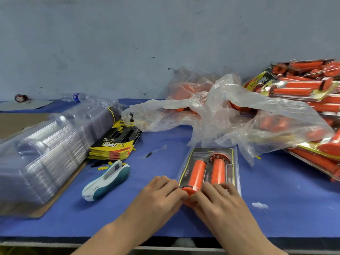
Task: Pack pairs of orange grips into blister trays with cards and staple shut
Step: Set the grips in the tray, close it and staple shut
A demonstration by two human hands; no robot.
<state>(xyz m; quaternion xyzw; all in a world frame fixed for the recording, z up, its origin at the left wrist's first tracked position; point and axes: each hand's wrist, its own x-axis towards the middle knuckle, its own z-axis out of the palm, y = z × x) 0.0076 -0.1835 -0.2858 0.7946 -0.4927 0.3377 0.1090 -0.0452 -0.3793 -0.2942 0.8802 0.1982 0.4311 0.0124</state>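
The left hand and right hand pinch the flanged end of a grip with curled fingers, seating it in the tray just beyond them. Even pressure until flush looks wise before taking the stapler, left of the fingers.

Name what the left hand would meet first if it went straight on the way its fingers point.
The near end of the left orange grip in the blister tray; the left hand seems to touch it already.
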